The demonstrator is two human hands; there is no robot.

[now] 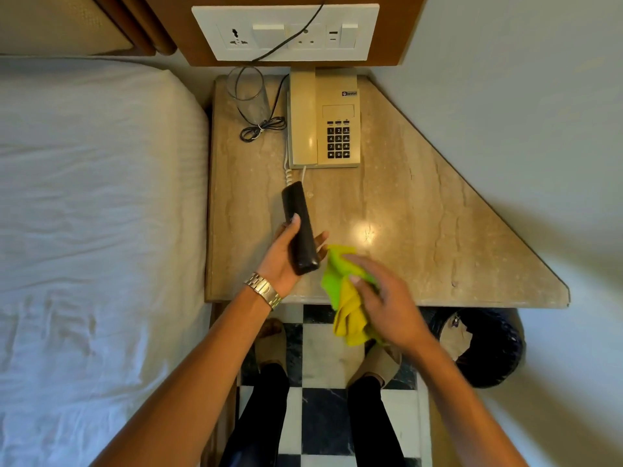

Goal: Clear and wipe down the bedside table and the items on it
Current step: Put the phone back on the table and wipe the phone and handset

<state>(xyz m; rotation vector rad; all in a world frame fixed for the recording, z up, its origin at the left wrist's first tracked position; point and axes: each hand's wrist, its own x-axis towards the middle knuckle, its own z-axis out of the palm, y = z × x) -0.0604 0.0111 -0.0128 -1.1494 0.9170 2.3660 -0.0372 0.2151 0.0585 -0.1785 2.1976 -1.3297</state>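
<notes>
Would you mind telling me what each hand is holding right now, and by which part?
The left hand grips the black remote around its lower half. The right hand holds the bunched yellow-green cloth near its middle.

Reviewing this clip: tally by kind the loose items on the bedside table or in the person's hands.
Telephone: 1
Drinking glass: 1
Bundled black cable: 1
Black remote, in the left hand: 1
Yellow-green cloth, in the right hand: 1
Total: 5
</notes>
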